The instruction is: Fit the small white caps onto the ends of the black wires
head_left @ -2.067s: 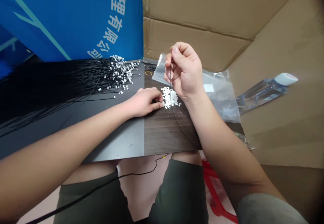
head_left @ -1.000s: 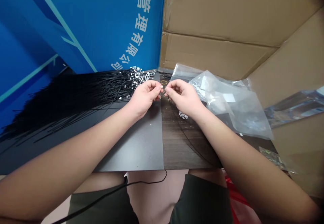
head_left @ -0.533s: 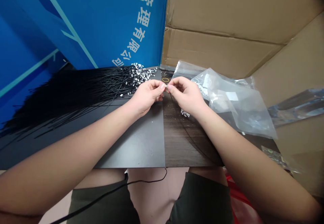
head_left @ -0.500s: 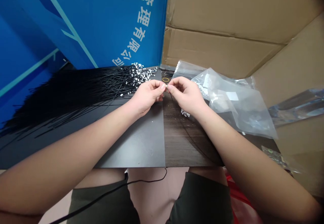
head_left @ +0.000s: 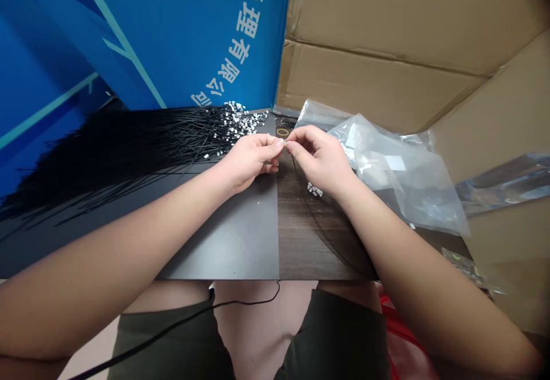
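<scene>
Head view: over a dark table (head_left: 219, 248) by cardboard (head_left: 387, 13), right fingers (head_left: 298, 151) pinch wire (head_left: 315, 222); left fingers (head_left: 270, 150) closed, hold unclear.

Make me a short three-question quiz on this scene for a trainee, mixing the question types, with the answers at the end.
1. True or false: the right hand is nearer the clear plastic bags than the left hand is.
2. Fill in the blank: a thin black ____ runs down from the right hand.
3. What colour are the small loose pieces beside the right hand? A: red. B: white. C: green.

Key: 1, true. 2, wire. 3, B.
</scene>
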Demonstrator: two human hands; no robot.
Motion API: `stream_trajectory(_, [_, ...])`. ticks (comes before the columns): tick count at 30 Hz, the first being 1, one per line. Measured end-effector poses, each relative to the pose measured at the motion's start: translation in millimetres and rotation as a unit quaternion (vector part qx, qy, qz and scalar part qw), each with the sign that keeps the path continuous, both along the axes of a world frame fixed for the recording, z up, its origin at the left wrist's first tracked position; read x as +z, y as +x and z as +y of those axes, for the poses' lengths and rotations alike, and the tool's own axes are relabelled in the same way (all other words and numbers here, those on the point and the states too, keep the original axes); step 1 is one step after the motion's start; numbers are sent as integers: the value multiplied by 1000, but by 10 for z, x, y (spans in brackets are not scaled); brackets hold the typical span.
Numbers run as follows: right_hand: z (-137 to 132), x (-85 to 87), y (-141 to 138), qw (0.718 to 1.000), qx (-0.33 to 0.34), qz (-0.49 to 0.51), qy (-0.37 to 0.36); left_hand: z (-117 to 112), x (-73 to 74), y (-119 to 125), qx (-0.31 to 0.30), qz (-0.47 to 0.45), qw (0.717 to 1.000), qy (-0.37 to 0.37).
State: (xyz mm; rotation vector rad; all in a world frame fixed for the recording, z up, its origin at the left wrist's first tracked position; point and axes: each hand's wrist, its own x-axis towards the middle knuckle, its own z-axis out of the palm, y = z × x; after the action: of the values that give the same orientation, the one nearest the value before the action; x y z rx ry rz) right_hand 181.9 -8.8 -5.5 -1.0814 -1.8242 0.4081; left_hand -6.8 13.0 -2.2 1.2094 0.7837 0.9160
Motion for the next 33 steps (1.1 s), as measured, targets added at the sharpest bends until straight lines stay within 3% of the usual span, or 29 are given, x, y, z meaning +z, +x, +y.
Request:
stream_trajectory(6, [23,-26,6,998,10,56,-28,14,0,13,4,-18,999,-33])
stream_trajectory(19, [37,-17,-1,990,30,105,-87,49,-31,-15,17,-22,1000,13])
stream_trajectory(28, [23,20,-40,938,39,238,-250,77,-22,-15,73,-35,997,19])
stream_trajectory(33, [11,45,-58,926,37,253,-278,75,-54,-8,56,-36,997,32])
